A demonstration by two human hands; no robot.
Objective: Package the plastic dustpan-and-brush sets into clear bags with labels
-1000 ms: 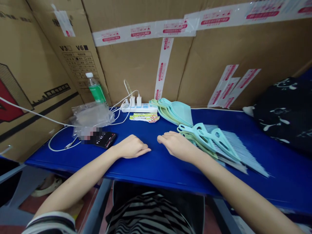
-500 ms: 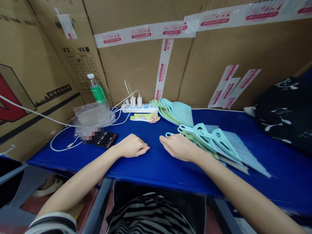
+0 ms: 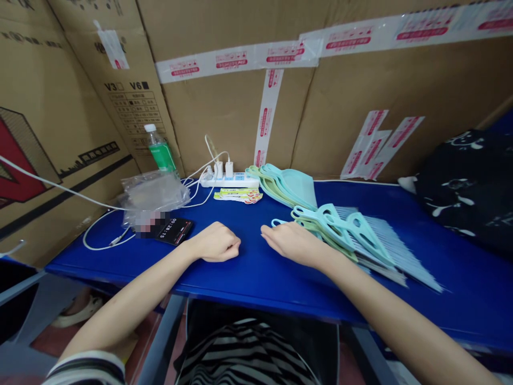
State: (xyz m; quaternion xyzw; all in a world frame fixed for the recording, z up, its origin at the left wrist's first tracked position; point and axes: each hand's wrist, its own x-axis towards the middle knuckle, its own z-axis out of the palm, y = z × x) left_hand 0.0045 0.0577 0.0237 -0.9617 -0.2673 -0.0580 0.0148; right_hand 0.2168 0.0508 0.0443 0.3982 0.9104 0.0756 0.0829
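My left hand (image 3: 217, 241) rests on the blue table in a loose fist, its thumb tucked against the fingers. A phone (image 3: 175, 230) showing a running timer lies just left of it. My right hand (image 3: 294, 243) is also curled closed on the table, and I see nothing in it. Right beside and partly behind that hand lies a pile of hand brushes (image 3: 363, 235) with light blue and green handles and pale bristles. Behind them, a stack of light blue and green dustpans (image 3: 294, 187) lies near the cardboard wall.
A white power strip (image 3: 230, 180) with plugged-in chargers runs along the back, with yellow-green packets (image 3: 238, 195) before it. At the left are a clear plastic bag (image 3: 154, 192), a bottle (image 3: 161, 152) and white cables. A dark patterned cloth item (image 3: 468, 187) sits at the right.
My left thumb has drawn in against the fist, and the left hand has shifted slightly left. My right hand stays nearly still. The phone's timer has advanced by one second.
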